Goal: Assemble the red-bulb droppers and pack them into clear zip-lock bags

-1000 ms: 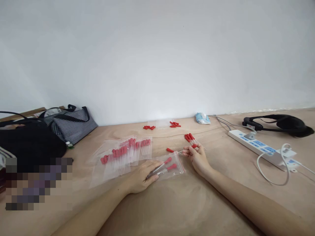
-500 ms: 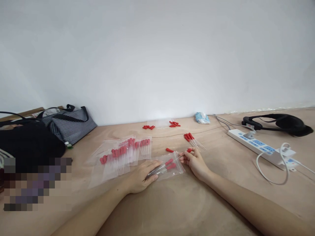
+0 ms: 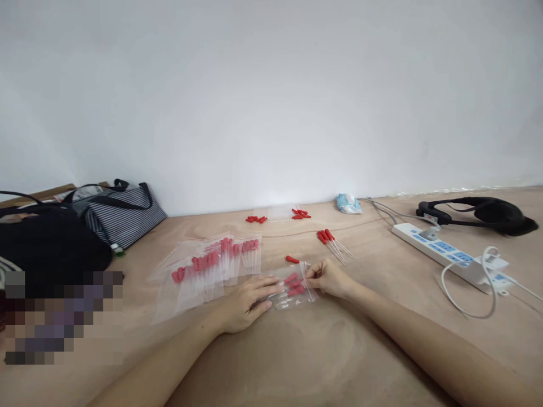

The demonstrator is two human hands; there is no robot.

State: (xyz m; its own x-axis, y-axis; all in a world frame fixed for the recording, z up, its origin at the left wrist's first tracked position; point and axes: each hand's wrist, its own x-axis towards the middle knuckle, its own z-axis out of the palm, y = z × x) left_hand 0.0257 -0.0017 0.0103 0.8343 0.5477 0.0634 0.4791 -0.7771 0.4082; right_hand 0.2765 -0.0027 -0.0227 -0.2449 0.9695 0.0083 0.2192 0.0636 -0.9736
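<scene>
A clear zip bag (image 3: 282, 303) lies on the table in front of me with a few red-bulbed droppers (image 3: 296, 290) inside. My left hand (image 3: 248, 302) presses on the bag's left end, fingers and thumb curled around it and hiding the dropper tubes. At the bag's right end, my right hand (image 3: 330, 278) has thumb and fingers pinched at the mouth. A single dropper (image 3: 292, 259) lies just behind the bag, its tube partly covered. Several loose droppers (image 3: 326, 236) lie behind my right hand. Filled zip bags (image 3: 186, 294) overlap to the left of my left hand.
Against the wall are red rubber bulbs (image 3: 256, 219) and a row of thin tubes (image 3: 279, 213). A blue-and-white packet (image 3: 349, 203) sits farther right. On the right are a power strip (image 3: 445, 251) with cables and a black headset (image 3: 487, 215). A striped bag (image 3: 127, 215) stands left.
Another dropper, held by my right hand at the bag's mouth before, is now inside the bag among the others. My right hand has shifted slightly down and left to the bag's edge.
</scene>
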